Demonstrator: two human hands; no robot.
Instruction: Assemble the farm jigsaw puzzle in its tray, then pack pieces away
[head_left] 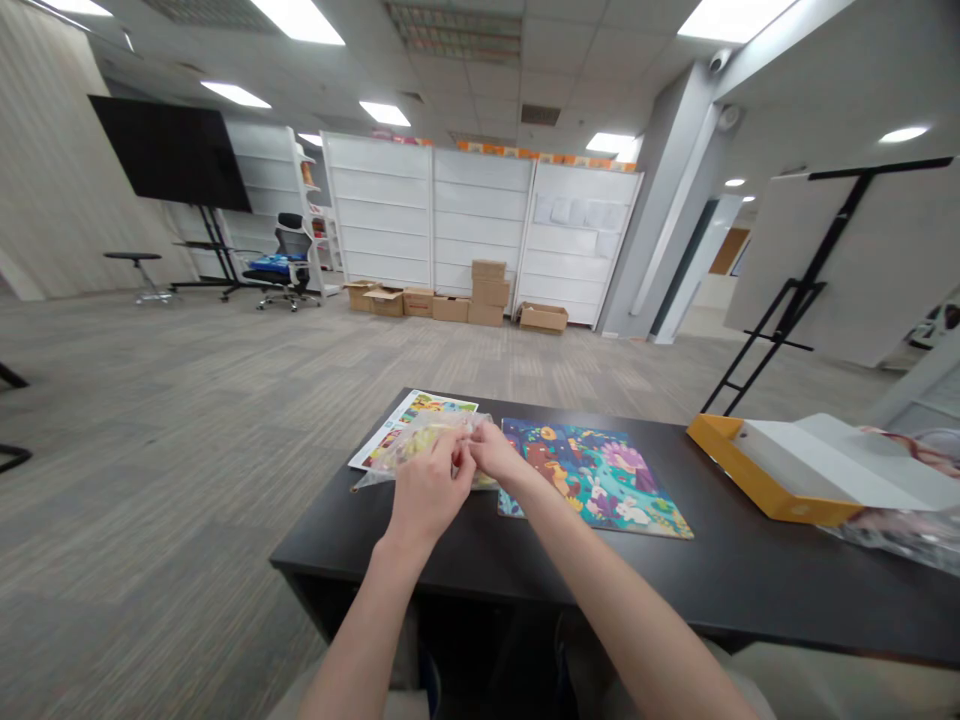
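My left hand (433,485) and my right hand (493,452) meet over the far left part of the dark table. Both are closed on a clear plastic bag (400,449) with yellowish contents that I cannot make out. The fingers pinch the bag's edge close together, and my hands hide part of it. Beneath and behind the bag lies a colourful printed sheet (433,402) with a white border. Just right of my right hand, a jigsaw puzzle (592,470) with animals and plants on a blue-green ground lies flat, partly covered by my right forearm.
An open yellow and white box (757,475) stands on the right of the dark table (739,570), with clear plastic wrapping (900,535) beside it. Past the table are a black stand (806,290), cardboard boxes (489,292) along white shelving, and an office chair (289,255).
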